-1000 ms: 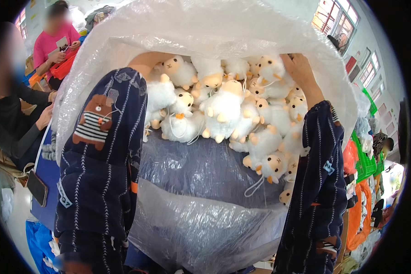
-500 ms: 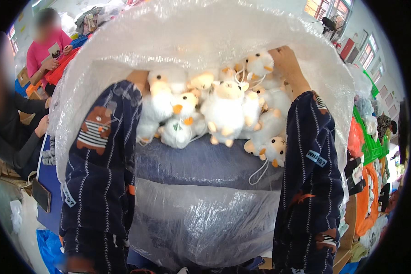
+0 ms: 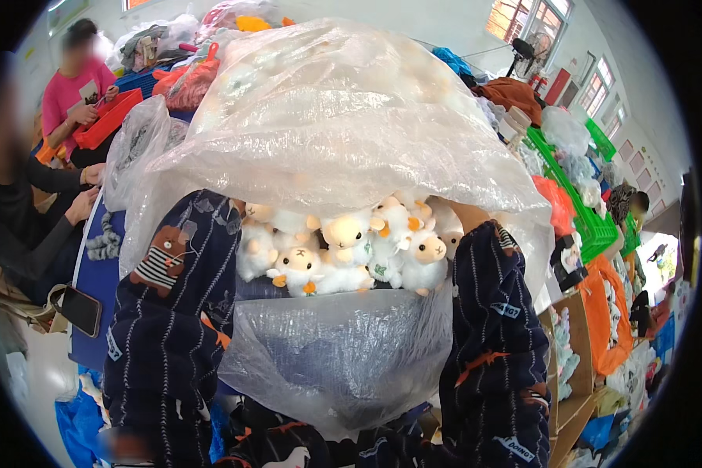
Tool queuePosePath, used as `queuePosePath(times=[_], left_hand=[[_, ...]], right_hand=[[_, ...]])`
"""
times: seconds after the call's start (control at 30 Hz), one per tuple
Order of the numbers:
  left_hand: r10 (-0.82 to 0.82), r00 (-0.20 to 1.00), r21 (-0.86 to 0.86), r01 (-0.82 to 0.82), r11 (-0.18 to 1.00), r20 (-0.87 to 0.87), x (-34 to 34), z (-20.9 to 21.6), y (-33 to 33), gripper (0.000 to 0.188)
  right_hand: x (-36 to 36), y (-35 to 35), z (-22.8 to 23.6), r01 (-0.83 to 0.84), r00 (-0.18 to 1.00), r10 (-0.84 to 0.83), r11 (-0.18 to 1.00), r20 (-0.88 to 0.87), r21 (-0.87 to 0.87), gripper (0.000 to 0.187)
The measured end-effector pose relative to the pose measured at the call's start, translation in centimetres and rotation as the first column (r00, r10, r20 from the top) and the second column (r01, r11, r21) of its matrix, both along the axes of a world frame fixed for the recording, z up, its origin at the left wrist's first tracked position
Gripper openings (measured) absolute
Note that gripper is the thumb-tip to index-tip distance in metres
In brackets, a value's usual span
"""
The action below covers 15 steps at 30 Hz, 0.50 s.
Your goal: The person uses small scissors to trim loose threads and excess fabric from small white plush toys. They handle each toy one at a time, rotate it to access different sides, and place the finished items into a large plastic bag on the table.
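Note:
A large clear plastic bag point(image 3: 327, 129) lies in front of me with its mouth toward me. Inside it several white plush sheep toys point(image 3: 347, 238), with cream faces and small orange and green trims, are bunched together. Both my arms reach into the bag in dark patterned sleeves, one on each side of the toys. My left hand is hidden under the plastic past the cuff, at the toys' left end. Of my right hand point(image 3: 469, 215) only a bit of skin by the wrist shows, beside the toys' right end; its fingers are hidden.
On the blue table point(image 3: 93, 269) at left lie a phone point(image 3: 80, 310) and a grey curled plush piece point(image 3: 107, 238). Two people sit at left, one holding a red tray point(image 3: 111, 118). A green crate point(image 3: 589, 222), an orange bag point(image 3: 607, 316) and a cardboard box point(image 3: 573, 405) stand at right.
The bag's upper layer has come down over my hands, and its mouth is lower. The toys have shifted and are packed closer together. The loose toy at right no longer lies apart. My view has tilted up.

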State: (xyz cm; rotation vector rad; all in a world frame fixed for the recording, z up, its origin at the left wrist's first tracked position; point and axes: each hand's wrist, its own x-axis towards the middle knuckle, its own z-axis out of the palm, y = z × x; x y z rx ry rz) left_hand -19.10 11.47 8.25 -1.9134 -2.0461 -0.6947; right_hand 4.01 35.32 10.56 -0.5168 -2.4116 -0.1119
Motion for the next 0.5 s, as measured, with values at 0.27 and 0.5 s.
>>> queuePosePath(times=[0.27, 0.5], left_hand=[[-0.450, 0.889, -0.138, 0.458, 0.878, 0.085, 11.2, 6.0, -13.6, 0.044], [-0.251, 0.926, -0.397, 0.350, 0.848, 0.281, 11.3, 4.8, -13.2, 0.045]], right_hand=[[5.0, -8.3, -0.4, 0.072, 0.997, -0.072, 0.995, 0.003, 0.065, 0.029], [9.7, -13.1, -0.4, 0.046, 0.986, -0.040, 0.998, 0.164, -0.031, 0.027]])
